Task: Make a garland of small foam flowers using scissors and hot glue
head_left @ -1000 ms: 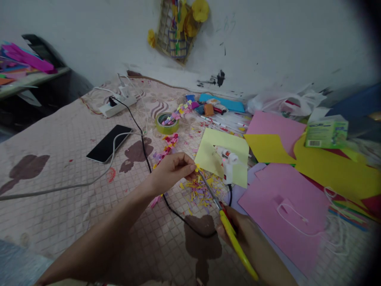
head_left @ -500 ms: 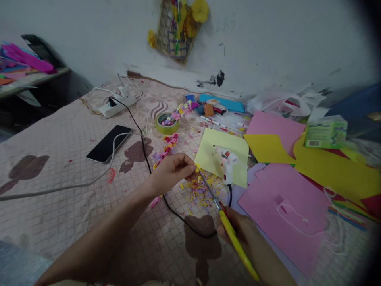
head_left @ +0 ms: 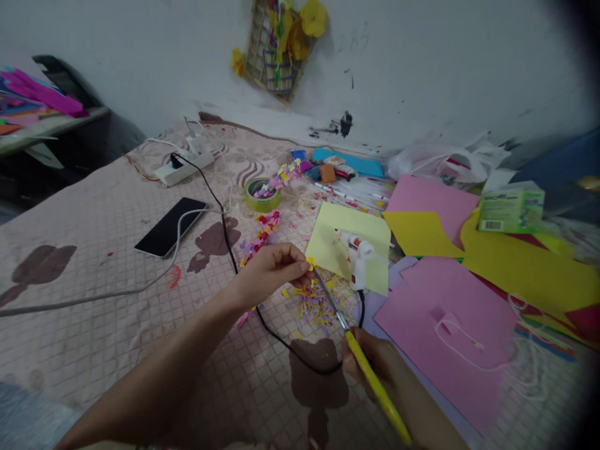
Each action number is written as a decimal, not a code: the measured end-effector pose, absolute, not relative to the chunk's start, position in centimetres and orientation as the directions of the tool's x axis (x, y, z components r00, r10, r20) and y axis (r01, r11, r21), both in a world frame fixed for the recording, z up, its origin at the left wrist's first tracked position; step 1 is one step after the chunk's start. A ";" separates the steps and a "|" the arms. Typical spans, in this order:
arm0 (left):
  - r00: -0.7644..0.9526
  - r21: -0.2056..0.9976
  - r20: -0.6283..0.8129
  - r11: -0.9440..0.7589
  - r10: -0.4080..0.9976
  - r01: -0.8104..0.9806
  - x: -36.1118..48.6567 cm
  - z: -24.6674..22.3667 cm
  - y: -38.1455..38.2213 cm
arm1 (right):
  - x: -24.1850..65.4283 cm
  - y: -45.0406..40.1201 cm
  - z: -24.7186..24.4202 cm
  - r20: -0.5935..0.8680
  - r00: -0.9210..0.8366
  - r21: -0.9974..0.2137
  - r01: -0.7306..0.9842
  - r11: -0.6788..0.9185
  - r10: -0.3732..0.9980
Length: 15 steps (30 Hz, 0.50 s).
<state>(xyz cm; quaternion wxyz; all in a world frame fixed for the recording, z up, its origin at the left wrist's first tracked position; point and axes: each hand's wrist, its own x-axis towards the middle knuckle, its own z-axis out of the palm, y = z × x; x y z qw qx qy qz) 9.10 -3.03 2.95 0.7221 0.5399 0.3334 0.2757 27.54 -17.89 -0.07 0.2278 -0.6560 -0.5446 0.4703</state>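
Between its thumb and fingertips, my left hand [head_left: 276, 272] pinches a small yellow piece [head_left: 310, 263]. My right hand [head_left: 370, 359] is closed round the yellow-handled scissors [head_left: 377, 387], whose metal blades point up and left, their tips at the yellow piece. Under the fingertips lies a heap of yellow, pink and purple paper scraps [head_left: 316, 306]. A white glue gun [head_left: 359, 262] rests on a pale yellow sheet [head_left: 328, 225] just beyond. Beside my left wrist, a strand of pink, red and purple paper pieces [head_left: 265, 231] lies partly hidden by the hand.
A black cable [head_left: 276, 336] loops between my arms. To the left are a phone [head_left: 171, 226] and a power strip [head_left: 185, 169]. Green tape [head_left: 262, 199] sits further back. Pink sheets [head_left: 450, 337], yellow sheets [head_left: 520, 269] and a green box [head_left: 510, 209] cover the right side.
The scissors' yellow handle has shifted very slightly. Both hands keep nearly the same place and hold.
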 end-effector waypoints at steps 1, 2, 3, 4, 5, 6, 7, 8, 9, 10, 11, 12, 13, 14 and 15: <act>0.625 0.965 -0.183 0.261 0.759 -0.034 9.1 3.0 -3.1 | 27.5 -17.9 0.0 -0.358 -0.027 -0.815 0.497 -0.298 0.933; 0.625 0.966 -0.182 0.257 0.759 -0.031 9.1 3.0 -3.1 | 27.4 -17.9 0.1 -0.351 -0.021 -0.815 0.498 -0.294 0.936; 0.623 0.967 -0.182 0.254 0.761 -0.029 9.1 2.9 -3.1 | 27.3 -17.9 0.2 -0.346 -0.015 -0.814 0.501 -0.292 0.938; 0.621 0.967 -0.182 0.253 0.763 -0.027 9.1 2.9 -3.1 | 27.2 -17.9 0.3 -0.345 -0.010 -0.813 0.502 -0.293 0.939; 0.618 0.967 -0.183 0.253 0.764 -0.025 9.2 2.8 -3.2 | 27.0 -17.9 0.4 -0.348 -0.009 -0.812 0.503 -0.296 0.938; 0.615 0.967 -0.186 0.254 0.766 -0.024 9.2 2.8 -3.2 | 27.0 -17.9 0.4 -0.351 -0.008 -0.811 0.503 -0.300 0.936; 0.613 0.967 -0.189 0.256 0.767 -0.022 9.3 2.7 -3.2 | 26.9 -17.9 0.5 -0.357 -0.008 -0.809 0.503 -0.305 0.934; 0.610 0.966 -0.192 0.257 0.769 -0.020 9.3 2.6 -3.2 | 26.9 -17.9 0.6 -0.362 -0.009 -0.807 0.504 -0.309 0.932; 0.608 0.966 -0.194 0.257 0.770 -0.017 9.4 2.6 -3.3 | 26.9 -17.9 0.7 -0.367 -0.009 -0.805 0.504 -0.313 0.930; 0.605 0.966 -0.197 0.257 0.772 -0.014 9.4 2.6 -3.3 | 26.9 -17.9 0.7 -0.371 -0.011 -0.803 0.505 -0.315 0.928; 0.600 0.967 -0.198 0.255 0.775 -0.011 9.4 2.5 -3.3 | 26.9 -17.9 0.8 -0.372 -0.010 -0.803 0.505 -0.316 0.928; 0.597 0.967 -0.199 0.253 0.777 -0.007 9.4 2.5 -3.3 | 27.0 -17.9 0.8 -0.371 -0.009 -0.804 0.502 -0.317 0.928; 0.595 0.968 -0.201 0.252 0.778 -0.003 9.4 2.5 -3.4 | 27.0 -17.9 0.8 -0.373 -0.010 -0.807 0.497 -0.318 0.928; 0.593 0.967 -0.204 0.253 0.779 0.001 9.4 2.5 -3.4 | 27.1 -17.9 0.8 -0.374 -0.011 -0.811 0.490 -0.321 0.927; 0.593 0.967 -0.208 0.256 0.778 0.003 9.4 2.5 -3.4 | 27.1 -17.9 0.9 -0.377 -0.015 -0.815 0.480 -0.325 0.926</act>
